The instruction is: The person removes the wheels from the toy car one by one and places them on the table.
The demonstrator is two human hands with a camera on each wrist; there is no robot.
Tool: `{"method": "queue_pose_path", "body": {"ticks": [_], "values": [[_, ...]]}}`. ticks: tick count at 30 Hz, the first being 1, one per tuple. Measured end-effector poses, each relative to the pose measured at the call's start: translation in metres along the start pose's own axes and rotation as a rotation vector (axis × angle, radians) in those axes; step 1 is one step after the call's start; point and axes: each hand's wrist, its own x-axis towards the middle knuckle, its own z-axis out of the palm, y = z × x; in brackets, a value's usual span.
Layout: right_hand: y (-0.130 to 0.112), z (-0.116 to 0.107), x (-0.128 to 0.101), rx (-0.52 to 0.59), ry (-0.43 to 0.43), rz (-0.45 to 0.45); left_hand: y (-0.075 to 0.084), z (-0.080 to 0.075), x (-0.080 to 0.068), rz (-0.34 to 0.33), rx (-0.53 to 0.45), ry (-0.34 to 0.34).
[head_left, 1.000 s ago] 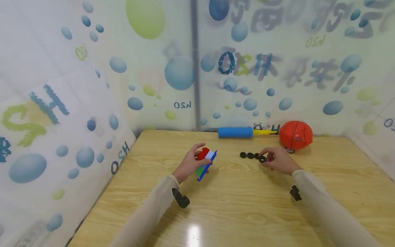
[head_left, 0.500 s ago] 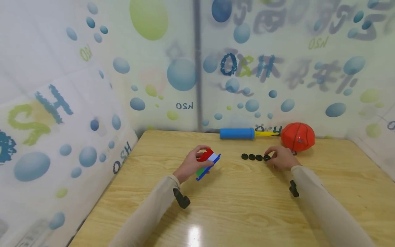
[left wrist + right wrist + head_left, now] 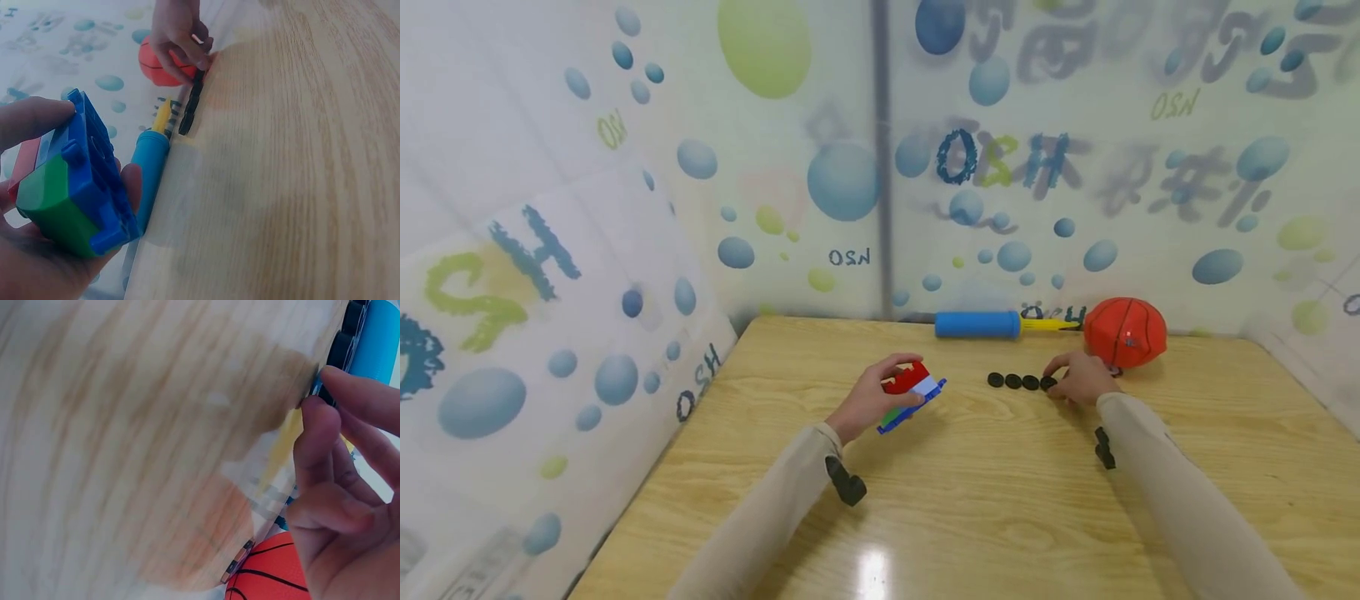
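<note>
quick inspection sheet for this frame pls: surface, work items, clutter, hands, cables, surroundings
Surface: light wooden table, glossy, with a glare patch near the front edge.
Work items: block assembly of red, white, green and blue bricks, held tilted off the table; row of black wheels lying on the table.
Clutter: blue pump with a yellow end and orange ball along the back edge.
Hands: left hand grips the block assembly; right hand has its fingertips at the right end of the wheel row, seemingly pinching the last wheel.
Cables: nothing seen.
Surroundings: translucent sheets printed with blue and green bubbles enclose the table at the back and left.
</note>
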Motion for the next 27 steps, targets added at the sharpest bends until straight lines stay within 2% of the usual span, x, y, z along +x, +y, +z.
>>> {"method": "queue_pose_path", "body": {"ticks": [8,20,23,27], "values": [[0.001,0.0,0.001,0.005,-0.002,0.022,0.001,0.0,-0.001,0.002,0.014,0.002],[0.0,-0.001,-0.001,0.0,0.03,-0.015,0.002,0.005,0.003,0.031,0.105,-0.022],[-0.011,-0.005,-0.007,0.004,0.058,-0.08,0.004,0.008,0.003,0.027,0.13,-0.021],[-0.04,-0.004,-0.021,0.052,0.079,-0.253,0.004,0.013,0.006,0.001,0.113,-0.014]]}}
